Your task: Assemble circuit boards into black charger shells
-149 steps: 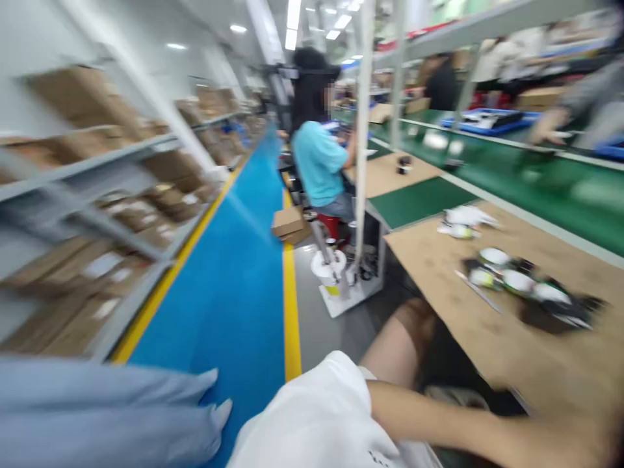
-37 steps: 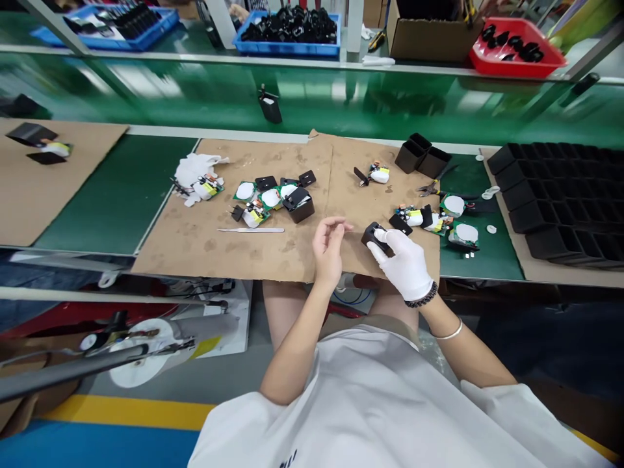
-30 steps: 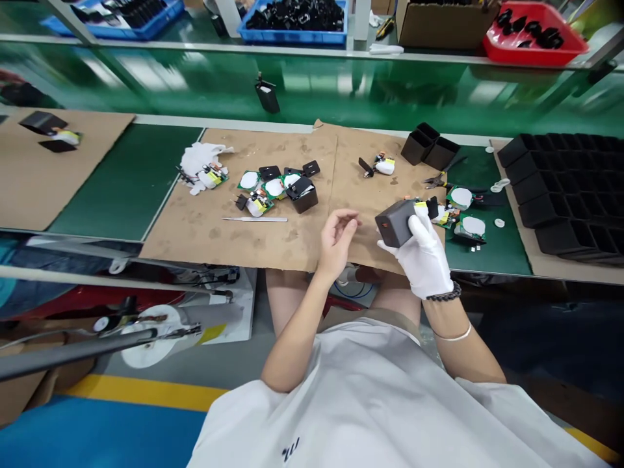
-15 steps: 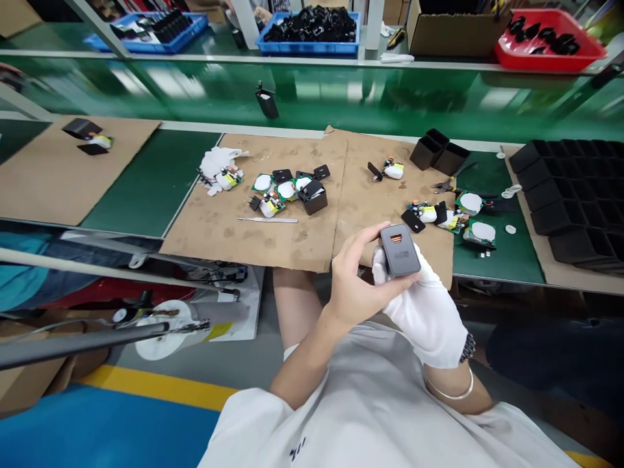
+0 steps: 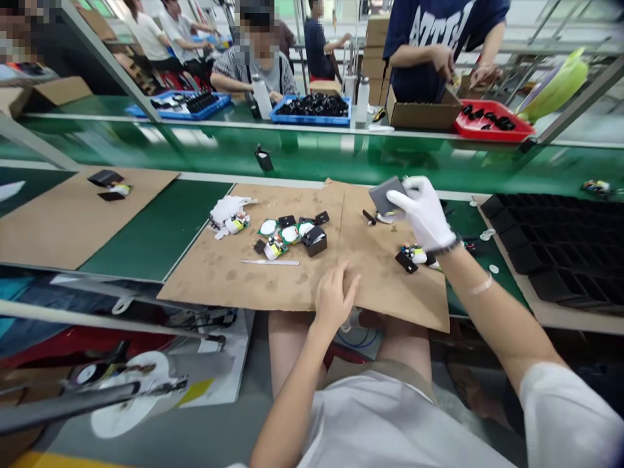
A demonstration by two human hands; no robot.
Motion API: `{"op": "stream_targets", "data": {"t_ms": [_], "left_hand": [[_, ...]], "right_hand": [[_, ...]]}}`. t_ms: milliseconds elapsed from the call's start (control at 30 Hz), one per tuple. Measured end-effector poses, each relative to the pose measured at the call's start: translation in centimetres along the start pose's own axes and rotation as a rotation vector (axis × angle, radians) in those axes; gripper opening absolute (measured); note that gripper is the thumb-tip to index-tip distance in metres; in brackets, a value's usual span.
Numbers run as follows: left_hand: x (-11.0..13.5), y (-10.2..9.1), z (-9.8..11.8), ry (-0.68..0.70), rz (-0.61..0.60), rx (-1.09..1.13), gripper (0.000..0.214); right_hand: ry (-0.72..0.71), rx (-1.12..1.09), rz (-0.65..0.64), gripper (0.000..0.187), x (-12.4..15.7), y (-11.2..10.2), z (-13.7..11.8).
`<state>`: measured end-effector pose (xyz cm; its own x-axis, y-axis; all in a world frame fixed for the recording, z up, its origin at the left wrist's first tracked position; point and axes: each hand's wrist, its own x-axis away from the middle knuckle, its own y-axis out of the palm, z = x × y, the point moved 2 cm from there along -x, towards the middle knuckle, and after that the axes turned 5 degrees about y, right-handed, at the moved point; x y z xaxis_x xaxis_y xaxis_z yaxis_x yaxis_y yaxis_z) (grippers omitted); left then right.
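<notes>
My right hand [image 5: 423, 211], in a white glove, grips a dark grey box-shaped charger [image 5: 386, 197] above the back right of the cardboard sheet [image 5: 219, 279]. My bare left hand [image 5: 334, 294] is at the sheet's front edge, thumb apart from the fingers and nothing in it. Under the charger, a small circuit board with a black piece [image 5: 369, 218] is partly covered. Right of my left hand, another circuit board [image 5: 413, 252] lies beside a black cover [image 5: 405, 262]. Several boards with white discs [image 5: 290, 234] and a black case [image 5: 314, 242] are grouped left of centre.
White tweezers [image 5: 270, 262] and a crumpled white glove [image 5: 231, 209] lie on the cardboard. Rows of black cases [image 5: 546, 227] stand at right. Beyond the green conveyor [image 5: 205, 144] are a blue tray [image 5: 312, 109], a red tray [image 5: 494, 123] and several co-workers.
My right hand has carried the charger forward, away from my body. My left hand has let go of it and come down to the cardboard edge. The view has tilted up, showing co-workers.
</notes>
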<state>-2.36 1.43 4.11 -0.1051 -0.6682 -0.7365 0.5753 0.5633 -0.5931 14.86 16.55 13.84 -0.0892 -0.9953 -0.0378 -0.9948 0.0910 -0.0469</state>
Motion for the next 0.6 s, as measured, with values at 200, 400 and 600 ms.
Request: {"op": "stream_targets", "data": {"t_ms": [200,400,600], "left_hand": [[0.8,2.1,-0.3,0.094,0.145,-0.183,0.034],[1.2,2.4,-0.3,0.113,0.194,-0.232,0.036],[1.9,2.8,-0.6,0.103,0.160,-0.243,0.036]], "right_hand": [[0.015,0.737,0.189,0.046,-15.9,1.8,-1.0],[0.091,0.977,0.119,0.039,-17.8,2.6,2.5],[0.015,1.168,-0.036,0.051,-18.7,-0.2,-0.1]]}}
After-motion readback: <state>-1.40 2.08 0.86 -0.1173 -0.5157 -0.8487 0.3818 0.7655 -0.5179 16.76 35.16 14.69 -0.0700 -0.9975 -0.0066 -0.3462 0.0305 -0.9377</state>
